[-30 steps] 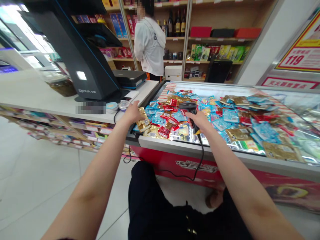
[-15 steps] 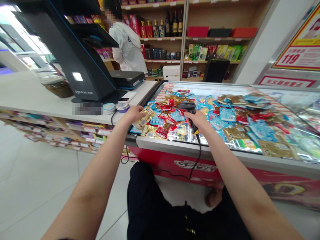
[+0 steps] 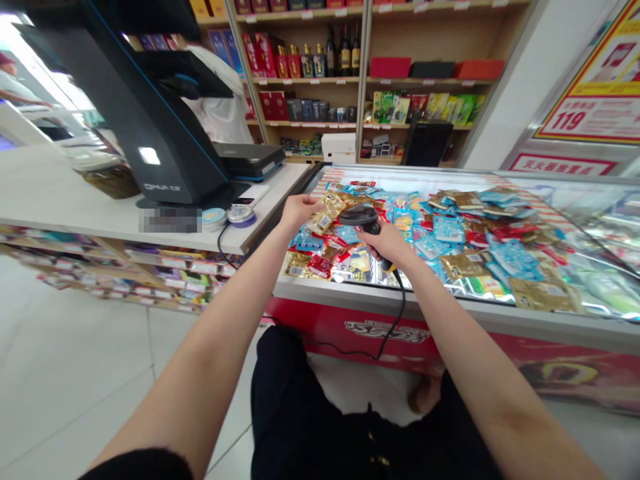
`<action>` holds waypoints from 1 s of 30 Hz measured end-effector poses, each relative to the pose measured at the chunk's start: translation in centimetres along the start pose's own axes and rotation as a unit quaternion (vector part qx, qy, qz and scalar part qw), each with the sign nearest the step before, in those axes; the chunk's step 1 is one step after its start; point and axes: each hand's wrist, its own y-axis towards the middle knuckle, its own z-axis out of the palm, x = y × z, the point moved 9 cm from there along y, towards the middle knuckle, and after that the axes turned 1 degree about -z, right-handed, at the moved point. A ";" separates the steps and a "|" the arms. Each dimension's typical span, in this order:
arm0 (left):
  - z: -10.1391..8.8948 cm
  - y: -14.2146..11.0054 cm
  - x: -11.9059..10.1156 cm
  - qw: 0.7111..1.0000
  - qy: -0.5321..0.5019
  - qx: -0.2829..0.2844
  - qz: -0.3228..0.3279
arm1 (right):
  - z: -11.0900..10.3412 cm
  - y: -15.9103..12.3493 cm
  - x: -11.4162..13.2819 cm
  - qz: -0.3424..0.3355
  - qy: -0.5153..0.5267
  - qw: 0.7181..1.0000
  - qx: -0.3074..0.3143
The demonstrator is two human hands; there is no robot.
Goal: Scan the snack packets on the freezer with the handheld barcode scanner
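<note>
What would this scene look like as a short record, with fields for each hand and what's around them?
Left hand: pinches a gold packet
Right hand: grips a black handheld scanner
Cord: black, hanging from the scanner's handle
Display case: red front, with blue, red and gold packets strewn across its top
Counter: on the left, bearing a dark terminal and two round tubs
Background: shelves of bottles and boxes; a person in white, partly hidden by the terminal
</note>
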 end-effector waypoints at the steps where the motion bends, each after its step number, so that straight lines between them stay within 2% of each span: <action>1: 0.6 0.1 -0.1 1.000 -0.008 0.003 0.005 | -0.1 -0.1 0.1 -0.001 -0.016 1.000 -0.001; 4: 1.9 0.3 -0.5 1.000 -0.016 0.017 0.015 | -0.7 -0.4 0.3 -0.007 -0.064 0.998 -0.015; 9: 2.6 0.4 -1.1 0.999 0.001 0.020 0.030 | -1.0 -0.5 0.5 -0.017 -0.105 0.994 -0.007; 19: 3.8 1.1 -0.2 0.999 0.005 0.022 0.025 | -0.8 -0.6 0.2 -0.008 -0.072 0.997 0.012; 30: 5.3 0.9 -1.4 0.999 0.034 0.023 0.028 | -2.2 -0.9 -0.5 0.024 -0.061 0.998 -0.002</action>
